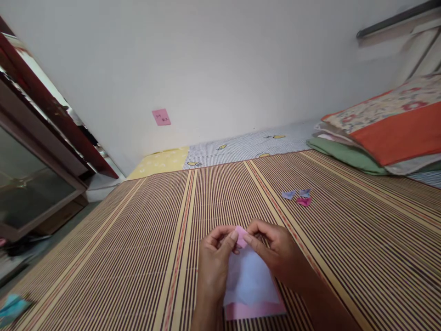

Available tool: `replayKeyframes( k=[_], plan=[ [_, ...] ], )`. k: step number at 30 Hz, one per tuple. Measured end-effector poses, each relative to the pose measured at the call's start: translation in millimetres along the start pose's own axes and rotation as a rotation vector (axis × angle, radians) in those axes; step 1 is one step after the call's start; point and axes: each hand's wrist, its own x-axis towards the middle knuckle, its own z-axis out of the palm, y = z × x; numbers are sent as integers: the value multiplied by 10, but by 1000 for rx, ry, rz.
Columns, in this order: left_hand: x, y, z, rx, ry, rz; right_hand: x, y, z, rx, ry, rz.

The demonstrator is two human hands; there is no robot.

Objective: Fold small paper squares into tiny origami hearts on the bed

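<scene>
Between both hands is a small folded piece of pink paper (241, 236), raised above the mat. My left hand (217, 255) pinches its left side between thumb and fingers. On the opposite side, the thumb and fingers of my right hand (270, 246) grip it too. Under the hands lies a pale bluish-white sheet of paper (251, 276), with a pink sheet (255, 311) showing along its lower edge. My wrists partly cover the sides of these sheets.
Three small folded paper pieces (303, 201), two bluish and one magenta, lie on the striped mat (155, 239) to the right. Folded bedding (396, 133) is stacked at far right. A pink note (161, 117) is on the wall. Turquoise material (13, 309) sits at lower left.
</scene>
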Motion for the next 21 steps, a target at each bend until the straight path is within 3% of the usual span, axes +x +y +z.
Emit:
replayKeyframes(
  k=[5,14,21],
  plan=[
    [-5,-2,-33,-21,-74,1,6,-25,1,54,73,-17],
    [-70,17,-12,45,-71,32,0,-77,21,109,10,4],
    [-61,35,67,-48,-56,2,-15,-89,98,21,129,-39]
  ],
)
